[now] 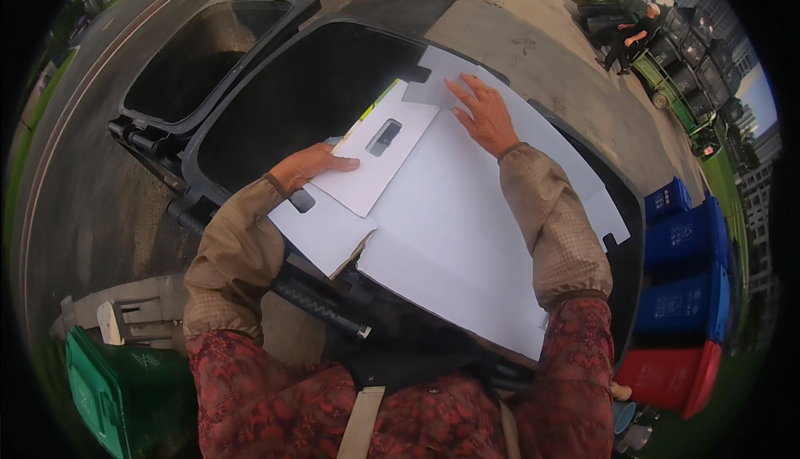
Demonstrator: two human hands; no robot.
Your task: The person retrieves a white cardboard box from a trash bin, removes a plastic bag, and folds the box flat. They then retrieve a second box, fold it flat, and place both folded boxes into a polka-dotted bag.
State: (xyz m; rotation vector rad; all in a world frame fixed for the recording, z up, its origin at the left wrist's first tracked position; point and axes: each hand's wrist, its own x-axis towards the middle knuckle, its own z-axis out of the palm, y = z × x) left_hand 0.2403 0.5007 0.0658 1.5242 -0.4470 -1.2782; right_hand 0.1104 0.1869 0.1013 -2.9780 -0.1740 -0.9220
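Observation:
A flattened cardboard box (450,209), white side up, lies across a large black wheeled bin (262,93). My left hand (315,166) grips the folded flap (381,146) at its left edge, thumb on top and fingers underneath; the flap has a rounded handle slot. My right hand (484,112) rests on the upper part of the sheet, fingers spread, holding nothing. A torn edge shows between the lower left flap and the main panel. Checked sleeve covers reach over both forearms.
Another black bin (187,65) stands at upper left. A green bin (125,390) is at lower left; blue bins (681,234) and a red bin (669,374) stand at right. Farther off, a person (634,37) is beside a green cart (669,87) loaded with black bins.

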